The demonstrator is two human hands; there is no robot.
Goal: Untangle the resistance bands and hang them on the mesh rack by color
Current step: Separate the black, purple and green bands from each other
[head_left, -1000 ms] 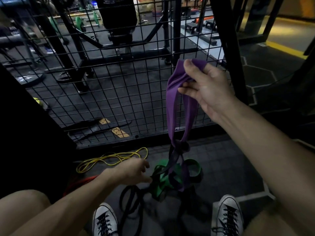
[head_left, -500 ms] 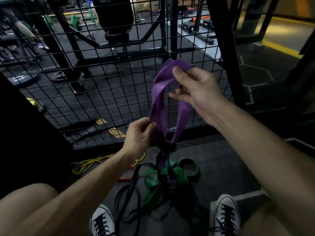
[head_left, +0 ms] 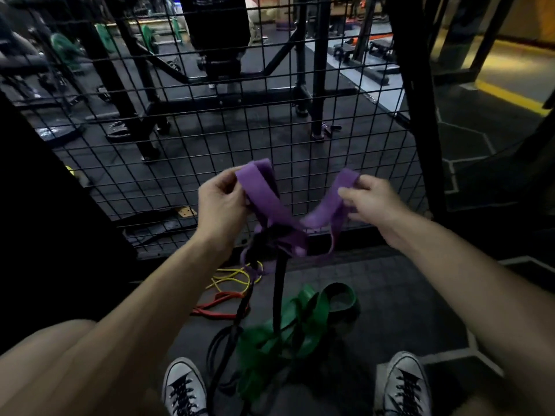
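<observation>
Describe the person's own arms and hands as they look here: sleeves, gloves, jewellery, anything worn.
Both forearms are bare up to the frame's lower edge: no sleeve shows. The left hand and the right hand wear no gloves, and no watch, bracelet or ring is visible in this dim, slightly blurred view. No tattoos or markings show. Wrists are uncovered too.

The knot where the purple band meets the black band is dark and motion-blurred; which strand passes over which cannot be told. The fingertips of the left hand and right hand lie partly behind the purple folds, so each grip is only partly seen. Both shoes are cut off by the bottom edge, and the green band runs into shadow between them.
</observation>
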